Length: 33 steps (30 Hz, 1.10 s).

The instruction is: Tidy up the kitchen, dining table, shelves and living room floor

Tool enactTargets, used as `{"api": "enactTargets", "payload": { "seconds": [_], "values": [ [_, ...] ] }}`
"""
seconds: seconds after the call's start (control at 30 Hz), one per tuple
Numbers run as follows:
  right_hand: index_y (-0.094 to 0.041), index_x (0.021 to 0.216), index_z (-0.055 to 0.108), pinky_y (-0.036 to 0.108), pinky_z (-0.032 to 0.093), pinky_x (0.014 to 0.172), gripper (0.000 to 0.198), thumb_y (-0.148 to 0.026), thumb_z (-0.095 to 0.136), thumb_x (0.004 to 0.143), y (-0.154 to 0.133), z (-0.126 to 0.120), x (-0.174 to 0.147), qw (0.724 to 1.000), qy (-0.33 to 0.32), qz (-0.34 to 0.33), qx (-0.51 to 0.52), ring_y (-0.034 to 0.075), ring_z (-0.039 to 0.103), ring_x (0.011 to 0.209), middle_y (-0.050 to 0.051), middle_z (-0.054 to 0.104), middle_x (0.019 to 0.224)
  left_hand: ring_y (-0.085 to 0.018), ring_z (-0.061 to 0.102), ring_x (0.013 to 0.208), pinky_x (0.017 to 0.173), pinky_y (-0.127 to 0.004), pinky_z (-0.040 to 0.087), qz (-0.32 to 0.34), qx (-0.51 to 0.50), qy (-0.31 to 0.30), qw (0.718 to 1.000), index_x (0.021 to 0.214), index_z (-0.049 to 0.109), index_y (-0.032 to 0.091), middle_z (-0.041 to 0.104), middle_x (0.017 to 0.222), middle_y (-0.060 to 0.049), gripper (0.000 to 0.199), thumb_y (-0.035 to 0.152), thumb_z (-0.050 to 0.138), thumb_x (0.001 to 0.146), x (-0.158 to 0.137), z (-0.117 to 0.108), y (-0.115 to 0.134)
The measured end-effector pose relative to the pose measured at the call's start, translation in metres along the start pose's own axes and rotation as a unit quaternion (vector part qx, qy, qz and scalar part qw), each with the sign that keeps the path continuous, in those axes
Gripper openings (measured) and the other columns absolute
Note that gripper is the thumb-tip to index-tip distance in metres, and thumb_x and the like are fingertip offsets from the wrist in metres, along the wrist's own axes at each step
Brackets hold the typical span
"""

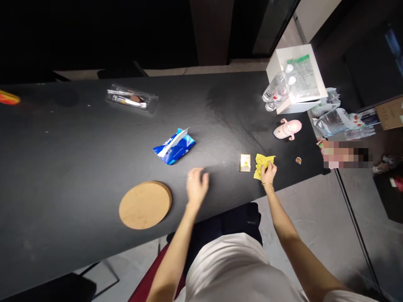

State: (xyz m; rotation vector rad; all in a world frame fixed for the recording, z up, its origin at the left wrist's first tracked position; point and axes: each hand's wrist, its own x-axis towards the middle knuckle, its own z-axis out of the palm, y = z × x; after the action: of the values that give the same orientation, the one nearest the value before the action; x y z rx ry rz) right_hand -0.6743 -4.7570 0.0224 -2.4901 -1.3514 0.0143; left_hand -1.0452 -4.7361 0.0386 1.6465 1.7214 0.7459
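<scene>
left hand (197,186): half-curled over table (78,159) | right hand (268,172): fingers on yellow sheet (260,161)

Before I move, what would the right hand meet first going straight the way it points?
The right hand touches the yellow sheet; beyond that, its way looks free across the black table to the far edge, though depth is unclear.

toward the near edge of the table (78,167), the left hand (197,186) curls between a round board (143,205) and a small box (245,162). the right hand (269,171) touches a crumpled yellow sheet (260,160). two bottles (278,90) stand beside a white box (281,59) at the far right corner.
</scene>
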Motion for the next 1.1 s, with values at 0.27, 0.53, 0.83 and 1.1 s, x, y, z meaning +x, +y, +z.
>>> {"api": "enactTargets", "payload": {
  "seconds": [0.27,0.53,0.83,1.1],
  "values": [
    [-0.017,0.145,0.048,0.06,0.022,0.116,0.059,-0.046,0.043,0.094,0.0,0.023,0.004,0.991,-0.078,-0.068,-0.082,0.034,0.019,0.149,0.017,0.036,0.156,-0.039,0.027,0.147,0.114,-0.056,0.033,0.111,0.094,-0.152,0.978,0.149,0.041,0.022,0.027,0.16,-0.019,0.065,0.025,0.061,0.087,0.023,0.169,0.123],
    [-0.014,0.146,0.047,0.052,0.018,0.119,0.054,-0.037,0.042,0.097,-0.107,0.083,0.146,0.982,-0.116,-0.143,-0.029,0.03,0.024,0.147,0.016,0.042,0.154,-0.035,0.029,0.147,0.116,-0.056,0.032,0.082,0.148,-0.056,0.984,0.146,0.046,0.019,0.037,0.154,-0.021,0.053,0.028,0.053,0.094,0.026,0.14,0.054],
    [-0.011,0.153,0.032,0.048,0.027,0.121,0.064,-0.029,0.045,0.093,-0.166,0.098,0.109,0.927,-0.249,-0.267,0.089,0.027,0.024,0.15,0.016,0.032,0.159,-0.036,0.023,0.149,0.118,-0.061,0.019,-0.014,0.107,0.038,0.993,0.138,0.051,0.014,0.028,0.158,-0.024,0.058,0.046,0.059,0.09,0.058,0.099,0.034],
    [-0.016,0.125,0.062,0.048,0.048,0.104,0.045,-0.043,0.058,0.089,-0.147,0.062,0.108,0.937,-0.178,-0.221,0.204,0.028,0.06,0.115,0.015,0.067,0.119,-0.03,0.035,0.143,0.117,-0.056,0.028,0.005,-0.019,0.024,1.0,0.136,0.051,0.019,0.043,0.15,-0.017,0.044,0.026,0.05,0.093,0.096,0.107,0.064]
  ]
}}
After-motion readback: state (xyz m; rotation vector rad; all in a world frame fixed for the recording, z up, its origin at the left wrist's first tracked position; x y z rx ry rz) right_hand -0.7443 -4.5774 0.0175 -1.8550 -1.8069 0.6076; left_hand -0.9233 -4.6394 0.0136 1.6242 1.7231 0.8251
